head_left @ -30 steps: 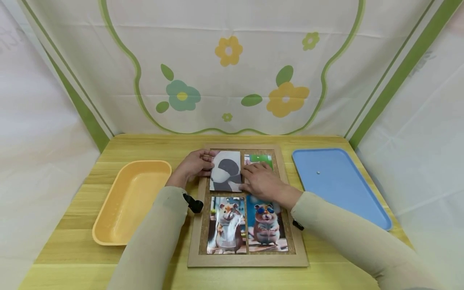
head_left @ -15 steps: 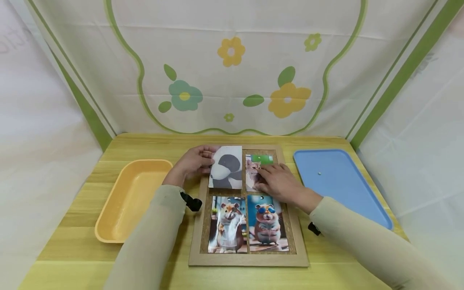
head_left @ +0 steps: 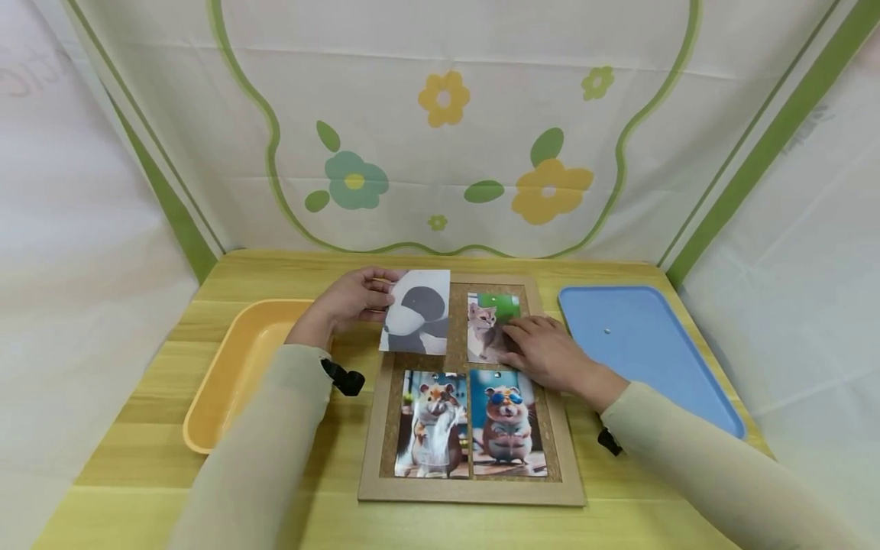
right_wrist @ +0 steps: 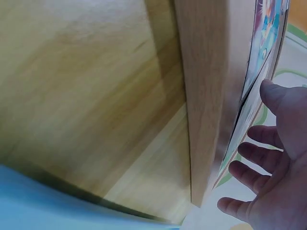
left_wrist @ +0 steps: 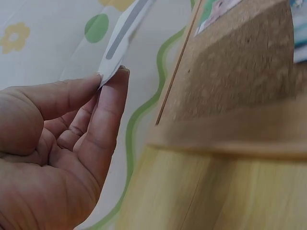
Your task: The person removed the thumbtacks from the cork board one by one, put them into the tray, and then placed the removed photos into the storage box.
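My left hand (head_left: 352, 299) pinches a grey-and-white photo print (head_left: 416, 315) by its left edge, between thumb and forefinger. In the left wrist view that print (left_wrist: 117, 50) stands edge-on above the wood-framed cork board (left_wrist: 225, 72). My right hand (head_left: 548, 353) lies over the right side of a cat photo (head_left: 485, 328) at the board's upper right, its fingers spread and relaxed. The right wrist view has this hand (right_wrist: 276, 158) alongside the board, gripping nothing. Lower on the board are two hamster photos, one at left (head_left: 431, 428) and one wearing sunglasses (head_left: 509, 428).
A deep yellow tray (head_left: 206, 401) stands left of the board, partly behind the left sleeve. To the right lies a shallow blue tray (head_left: 653, 351) with a tiny pale piece (head_left: 607, 331) on it. Patterned white cloth (head_left: 440, 168) closes off the table's back.
The left hand has lifted the grey-and-white print off the board and shifted it left. My right hand has let go of that print and slid right, uncovering the cat photo.
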`<state>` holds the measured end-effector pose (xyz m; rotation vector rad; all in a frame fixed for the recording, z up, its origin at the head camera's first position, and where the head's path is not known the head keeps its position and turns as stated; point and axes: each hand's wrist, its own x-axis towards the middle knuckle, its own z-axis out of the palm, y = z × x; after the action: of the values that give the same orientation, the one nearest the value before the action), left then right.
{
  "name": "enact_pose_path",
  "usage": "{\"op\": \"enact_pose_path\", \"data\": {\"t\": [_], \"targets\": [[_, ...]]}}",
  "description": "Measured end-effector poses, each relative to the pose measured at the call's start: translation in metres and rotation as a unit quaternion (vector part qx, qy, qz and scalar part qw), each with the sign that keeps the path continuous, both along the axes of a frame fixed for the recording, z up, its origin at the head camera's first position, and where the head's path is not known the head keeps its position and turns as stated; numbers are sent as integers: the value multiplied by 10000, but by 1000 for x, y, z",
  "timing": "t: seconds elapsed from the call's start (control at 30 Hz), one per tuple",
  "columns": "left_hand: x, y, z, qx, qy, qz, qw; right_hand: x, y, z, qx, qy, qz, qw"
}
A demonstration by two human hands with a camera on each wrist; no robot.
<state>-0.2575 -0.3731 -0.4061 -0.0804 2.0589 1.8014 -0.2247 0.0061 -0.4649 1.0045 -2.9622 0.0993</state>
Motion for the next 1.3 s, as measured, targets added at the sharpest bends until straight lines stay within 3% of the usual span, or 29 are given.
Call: {"op": "enact_pose_path", "data": {"t": [0.33, 0.73, 1.03, 1.3], "targets": [[21, -49, 15, -402, 220, -198, 9988, 3, 9, -5, -129, -105, -64, 9998], [56, -117, 33, -401, 328, -105, 9986, 7, 12, -8, -159, -166, -35, 9997], [76, -162, 36, -547, 191, -53, 9983, 8, 13, -10, -198, -213, -46, 9996], [93, -190, 32, -620, 74, 44, 9980, 7, 13, -10, -184, -180, -63, 9996]]}}
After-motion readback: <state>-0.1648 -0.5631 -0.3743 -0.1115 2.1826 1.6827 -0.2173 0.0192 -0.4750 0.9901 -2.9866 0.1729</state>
